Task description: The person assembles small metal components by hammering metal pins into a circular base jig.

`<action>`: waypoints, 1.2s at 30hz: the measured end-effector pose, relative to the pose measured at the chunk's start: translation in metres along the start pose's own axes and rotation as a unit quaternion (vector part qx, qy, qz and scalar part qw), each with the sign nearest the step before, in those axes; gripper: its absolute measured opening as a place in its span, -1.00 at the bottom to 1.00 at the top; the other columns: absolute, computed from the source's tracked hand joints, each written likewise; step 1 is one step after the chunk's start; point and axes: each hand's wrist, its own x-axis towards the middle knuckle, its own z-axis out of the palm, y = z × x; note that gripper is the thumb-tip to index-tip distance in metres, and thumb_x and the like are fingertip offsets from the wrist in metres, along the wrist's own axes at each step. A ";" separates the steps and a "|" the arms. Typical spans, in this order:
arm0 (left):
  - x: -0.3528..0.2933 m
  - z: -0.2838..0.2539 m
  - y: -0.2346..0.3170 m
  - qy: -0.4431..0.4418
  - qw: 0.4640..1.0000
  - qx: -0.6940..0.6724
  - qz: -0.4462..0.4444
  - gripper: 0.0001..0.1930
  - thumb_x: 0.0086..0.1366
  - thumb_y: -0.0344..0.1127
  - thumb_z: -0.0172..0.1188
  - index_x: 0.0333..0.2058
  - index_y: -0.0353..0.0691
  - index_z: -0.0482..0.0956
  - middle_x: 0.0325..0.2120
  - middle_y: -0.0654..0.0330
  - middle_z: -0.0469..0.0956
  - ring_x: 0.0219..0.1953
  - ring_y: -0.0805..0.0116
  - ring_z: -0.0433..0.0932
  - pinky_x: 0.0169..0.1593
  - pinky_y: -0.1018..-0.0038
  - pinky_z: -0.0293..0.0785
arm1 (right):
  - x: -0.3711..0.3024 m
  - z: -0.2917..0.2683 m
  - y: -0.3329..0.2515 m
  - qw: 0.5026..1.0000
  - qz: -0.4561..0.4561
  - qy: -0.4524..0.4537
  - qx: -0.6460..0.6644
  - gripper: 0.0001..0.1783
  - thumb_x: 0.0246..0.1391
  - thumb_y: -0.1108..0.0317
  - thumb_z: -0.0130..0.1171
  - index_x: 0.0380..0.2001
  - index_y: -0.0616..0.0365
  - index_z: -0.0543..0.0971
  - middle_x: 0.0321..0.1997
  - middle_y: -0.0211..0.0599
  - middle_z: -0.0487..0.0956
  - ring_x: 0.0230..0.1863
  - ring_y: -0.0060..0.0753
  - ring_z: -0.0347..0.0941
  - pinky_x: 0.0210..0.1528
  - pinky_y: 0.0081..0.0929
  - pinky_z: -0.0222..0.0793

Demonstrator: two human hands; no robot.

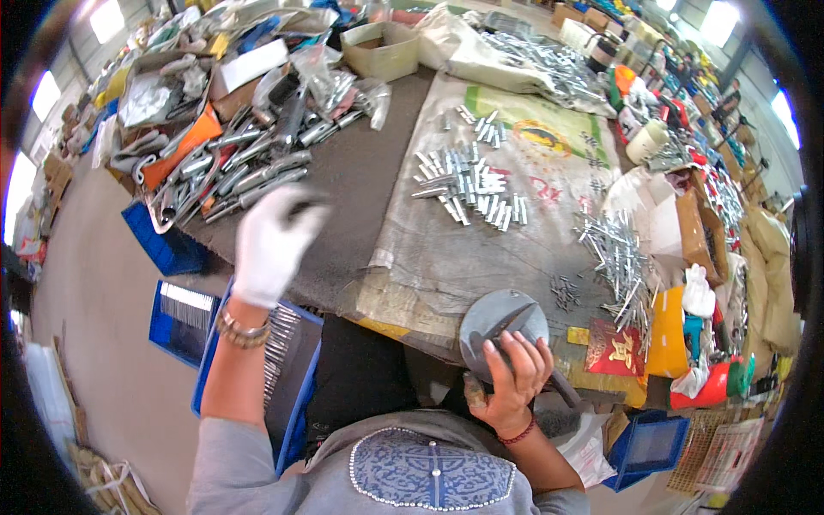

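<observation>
A white glove covers my left hand (276,245), which is raised over the left edge of the dark table beside a heap of metal tubes and tools (249,167). Its fingers look curled but are smeared by motion, so whether anything is in them does not show. My bare right hand (515,373) lies at the near rim of a round grey metal disc (515,311), thumb and fingers apart. A tan covering wraps the thumb. Across the disc runs a dark, pointed patch. Beyond it, short silvery metal pins (481,184) lie in rows on a printed sack sheet (412,249).
Blue trays of metal rods (279,352) stand below the table's left edge. To the right lie a pile of thin metal rods (620,257), small dark pieces (565,293) and a red envelope (614,350). A cream bin (382,56) stands at the back.
</observation>
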 end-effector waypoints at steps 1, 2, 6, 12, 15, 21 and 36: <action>0.014 0.016 0.008 -0.052 0.998 0.011 0.038 -0.76 0.31 -0.33 0.36 -0.10 -0.27 0.76 -0.15 0.03 0.73 -0.08 0.12 0.70 0.08 0.30 0.57 | 0.002 -0.001 -0.001 1.000 -0.002 0.001 0.005 -0.49 0.25 -0.10 0.29 0.15 -0.11 0.74 0.30 -0.29 0.58 0.32 -0.15 0.51 0.49 0.08 0.22; 0.025 0.037 0.005 -0.079 0.993 0.029 0.083 -0.78 0.31 -0.30 0.37 -0.14 -0.27 0.75 -0.17 0.02 0.71 -0.08 0.04 0.69 0.06 0.26 0.58 | 0.003 -0.001 -0.002 1.000 -0.004 0.001 0.006 -0.49 0.23 -0.07 0.31 0.15 -0.11 0.75 0.31 -0.31 0.58 0.33 -0.17 0.51 0.50 0.06 0.23; 0.061 0.095 0.030 -0.145 0.980 0.116 0.073 -0.63 0.24 -0.23 0.44 -0.01 -0.20 0.71 -0.07 0.00 0.67 0.01 -0.04 0.67 0.13 0.18 0.58 | 0.006 -0.004 -0.001 1.000 -0.018 -0.005 -0.006 -0.44 0.21 -0.08 0.32 0.17 -0.03 0.72 0.30 -0.25 0.57 0.33 -0.10 0.52 0.50 0.09 0.23; 0.086 0.132 0.015 -0.212 0.956 0.171 0.112 -0.59 0.18 -0.24 0.45 0.02 -0.17 0.71 -0.01 0.00 0.69 0.15 -0.07 0.60 0.28 0.14 0.50 | 0.009 -0.006 -0.001 0.999 -0.016 -0.011 0.041 -0.44 0.16 0.04 0.35 0.23 -0.12 0.72 0.34 -0.32 0.59 0.35 -0.24 0.53 0.49 -0.05 0.30; 0.082 0.122 0.035 -0.264 0.943 0.169 0.115 -0.62 0.22 -0.27 0.40 0.01 -0.18 0.71 -0.03 -0.06 0.70 0.09 -0.08 0.65 0.21 0.14 0.55 | 0.009 -0.006 0.000 0.999 -0.008 -0.008 0.037 -0.39 0.14 0.04 0.36 0.28 -0.11 0.68 0.35 -0.31 0.59 0.36 -0.23 0.52 0.51 -0.06 0.29; 0.052 0.106 0.016 -0.259 0.947 0.100 0.161 -0.70 0.27 -0.33 0.40 -0.03 -0.24 0.71 -0.10 -0.06 0.70 0.00 -0.07 0.69 0.10 0.19 0.59 | 0.015 -0.015 -0.003 0.991 0.004 -0.018 0.131 -0.32 0.01 0.21 0.45 0.28 -0.05 0.65 0.35 -0.24 0.55 0.44 -0.13 0.44 0.55 0.00 0.24; -0.004 0.089 0.045 -0.243 0.967 -0.075 0.029 -0.85 0.27 -0.47 0.42 -0.21 -0.40 0.73 -0.32 0.04 0.71 -0.26 0.25 0.71 -0.10 0.36 0.59 | 0.041 -0.074 0.180 0.938 0.296 0.002 -0.179 -0.37 0.01 0.44 0.49 0.16 0.05 0.48 -0.06 -0.05 0.69 -0.09 0.13 0.70 -0.06 -0.02 0.64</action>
